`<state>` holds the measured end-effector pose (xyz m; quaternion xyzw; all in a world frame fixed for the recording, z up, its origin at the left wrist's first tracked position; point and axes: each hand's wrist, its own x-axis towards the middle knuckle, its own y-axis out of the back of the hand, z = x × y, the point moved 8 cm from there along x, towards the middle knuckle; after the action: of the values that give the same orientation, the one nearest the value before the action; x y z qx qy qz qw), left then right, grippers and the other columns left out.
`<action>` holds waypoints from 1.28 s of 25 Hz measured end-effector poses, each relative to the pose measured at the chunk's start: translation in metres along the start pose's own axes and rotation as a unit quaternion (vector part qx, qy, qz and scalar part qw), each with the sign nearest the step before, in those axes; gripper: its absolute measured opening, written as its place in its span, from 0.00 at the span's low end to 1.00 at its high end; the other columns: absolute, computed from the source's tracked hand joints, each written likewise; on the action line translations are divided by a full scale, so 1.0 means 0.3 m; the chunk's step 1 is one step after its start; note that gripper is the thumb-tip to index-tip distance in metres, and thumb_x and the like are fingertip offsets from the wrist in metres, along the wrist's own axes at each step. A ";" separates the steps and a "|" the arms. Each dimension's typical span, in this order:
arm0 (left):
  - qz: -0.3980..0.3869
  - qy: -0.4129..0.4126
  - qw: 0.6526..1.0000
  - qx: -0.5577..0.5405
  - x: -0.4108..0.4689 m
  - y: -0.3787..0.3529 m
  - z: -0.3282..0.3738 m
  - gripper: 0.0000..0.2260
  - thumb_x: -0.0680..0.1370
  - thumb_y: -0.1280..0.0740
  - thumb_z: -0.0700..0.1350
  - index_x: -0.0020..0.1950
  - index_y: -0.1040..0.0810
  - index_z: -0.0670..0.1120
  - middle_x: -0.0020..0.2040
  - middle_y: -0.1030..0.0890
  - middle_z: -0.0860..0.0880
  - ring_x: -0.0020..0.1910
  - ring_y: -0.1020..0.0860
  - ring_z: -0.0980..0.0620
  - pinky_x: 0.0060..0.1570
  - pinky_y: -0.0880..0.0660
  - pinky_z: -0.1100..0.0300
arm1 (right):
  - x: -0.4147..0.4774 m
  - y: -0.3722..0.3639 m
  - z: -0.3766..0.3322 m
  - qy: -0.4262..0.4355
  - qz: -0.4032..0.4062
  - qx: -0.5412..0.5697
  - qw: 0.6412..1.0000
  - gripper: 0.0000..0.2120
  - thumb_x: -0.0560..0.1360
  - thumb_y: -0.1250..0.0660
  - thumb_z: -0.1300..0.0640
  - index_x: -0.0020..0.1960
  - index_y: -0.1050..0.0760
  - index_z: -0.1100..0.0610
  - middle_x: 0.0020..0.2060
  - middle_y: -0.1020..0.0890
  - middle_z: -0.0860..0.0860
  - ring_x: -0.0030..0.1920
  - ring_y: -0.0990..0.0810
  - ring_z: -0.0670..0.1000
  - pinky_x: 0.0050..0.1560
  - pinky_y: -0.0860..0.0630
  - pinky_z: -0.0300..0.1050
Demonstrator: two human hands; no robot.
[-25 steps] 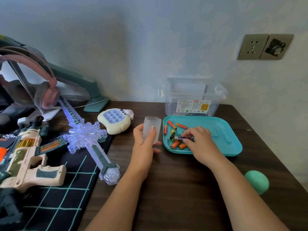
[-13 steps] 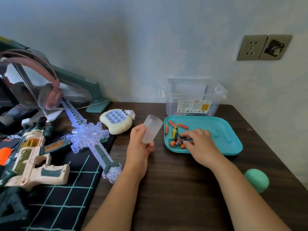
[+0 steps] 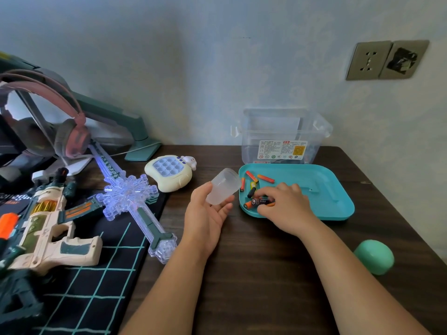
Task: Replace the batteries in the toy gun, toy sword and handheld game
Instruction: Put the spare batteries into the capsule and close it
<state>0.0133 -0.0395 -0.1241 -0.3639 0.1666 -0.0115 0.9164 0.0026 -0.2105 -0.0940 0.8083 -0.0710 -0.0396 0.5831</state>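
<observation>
Several batteries [image 3: 252, 183] lie loose in the teal tray [image 3: 321, 184], partly hidden under the right hand [image 3: 285, 205], whose fingers [image 3: 264, 209] pinch a dark battery [image 3: 261, 202] lying crosswise. The left hand [image 3: 205, 213] grips a frosted cup [image 3: 223, 186] tilted toward the tray. The toy gun [image 3: 43, 226], cut off at left, lies on the desk [image 3: 254, 262] mat; the toy sword [image 3: 130, 197] runs diagonally, handle nearest.

Surface: dark wooden table [image 3: 266, 274]
Left side: black grid mat [image 3: 96, 286]
Back edge, right: clear storage box [image 3: 283, 136]
In front of box: teal tray [image 3: 338, 201]
Centre back: handheld game [image 3: 169, 172]
Right edge: green ball [image 3: 373, 257]
Back left: stand foot [image 3: 142, 151]
</observation>
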 end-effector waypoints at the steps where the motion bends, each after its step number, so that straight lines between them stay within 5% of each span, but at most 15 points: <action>1: 0.009 0.000 1.000 -0.005 0.002 0.005 0.000 0.07 0.81 0.37 0.46 0.58 0.26 0.48 0.57 0.22 0.42 0.46 0.20 0.46 0.42 0.23 0.57 | 0.003 -0.003 -0.001 -0.005 -0.001 -0.003 1.000 0.15 0.75 0.38 0.43 0.61 0.29 0.37 0.59 0.28 0.48 0.60 0.34 0.52 0.58 0.33 0.51; 8: 0.013 0.017 1.000 -0.020 0.008 0.006 -0.012 0.13 0.81 0.37 0.48 0.65 0.27 0.46 0.52 0.19 0.43 0.45 0.19 0.48 0.45 0.23 0.55 | 0.010 -0.002 -0.021 0.003 0.024 0.007 1.000 0.17 0.75 0.37 0.40 0.63 0.26 0.40 0.60 0.27 0.48 0.61 0.34 0.52 0.58 0.33 0.49; 12: -0.003 0.026 0.998 -0.059 0.013 -0.002 -0.016 0.09 0.82 0.38 0.44 0.62 0.29 0.45 0.56 0.19 0.38 0.54 0.18 0.39 0.54 0.21 0.46 | -0.024 0.071 -0.007 0.006 0.071 0.145 0.987 0.13 0.76 0.35 0.46 0.60 0.23 0.46 0.51 0.23 0.47 0.52 0.25 0.46 0.49 0.25 0.41; 15: -0.004 0.017 0.998 -0.061 0.026 0.004 -0.016 0.14 0.82 0.38 0.43 0.67 0.32 0.42 0.61 0.20 0.37 0.56 0.18 0.38 0.49 0.19 0.48 | -0.061 0.139 -0.054 0.021 0.101 0.285 0.953 0.09 0.78 0.37 0.48 0.56 0.24 0.49 0.45 0.21 0.46 0.44 0.20 0.46 0.42 0.19 0.42; 20: -0.015 0.006 0.999 -0.038 0.043 0.017 -0.027 0.17 0.82 0.37 0.44 0.69 0.31 0.41 0.62 0.21 0.36 0.57 0.18 0.40 0.42 0.18 0.54 | -0.075 0.105 -0.182 0.092 0.107 0.163 0.977 0.13 0.77 0.36 0.46 0.58 0.23 0.49 0.51 0.21 0.46 0.51 0.26 0.45 0.51 0.29 0.39; 25: -0.022 0.019 0.999 -0.044 0.039 0.015 -0.023 0.18 0.82 0.38 0.48 0.66 0.28 0.37 0.59 0.19 0.34 0.55 0.17 0.40 0.43 0.18 0.55 | -0.076 0.087 -0.197 0.094 0.092 0.272 0.953 0.13 0.75 0.31 0.49 0.59 0.23 0.47 0.42 0.21 0.44 0.42 0.24 0.44 0.44 0.24 0.37; 28: 0.000 0.019 0.998 -0.063 0.025 0.010 -0.016 0.09 0.82 0.38 0.46 0.57 0.24 0.41 0.53 0.17 0.37 0.49 0.16 0.41 0.36 0.18 0.57 | -0.059 0.129 -0.086 0.021 0.121 0.343 0.931 0.07 0.78 0.36 0.51 0.53 0.21 0.49 0.42 0.20 0.45 0.42 0.22 0.44 0.39 0.22 0.38; 30: 0.012 0.023 0.997 -0.073 0.016 0.006 -0.015 0.05 0.82 0.37 0.45 0.54 0.25 0.45 0.53 0.18 0.38 0.48 0.17 0.42 0.35 0.18 0.56 | -0.042 0.156 0.047 -0.070 0.147 0.256 0.953 0.09 0.79 0.39 0.51 0.55 0.22 0.50 0.48 0.20 0.45 0.44 0.24 0.43 0.41 0.26 0.37; 32: 0.014 0.022 0.997 -0.076 0.010 0.003 -0.013 0.04 0.82 0.37 0.45 0.55 0.26 0.47 0.54 0.18 0.38 0.49 0.17 0.42 0.37 0.17 0.55 | -0.022 0.119 0.128 -0.118 0.070 0.156 0.978 0.09 0.78 0.37 0.50 0.56 0.23 0.49 0.55 0.21 0.48 0.49 0.26 0.45 0.48 0.29 0.41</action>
<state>0.0148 -0.0418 -0.1284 -0.4300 0.1916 0.0059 0.8823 -0.0121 -0.2564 -0.0724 0.8720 -0.2012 -0.0819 0.4387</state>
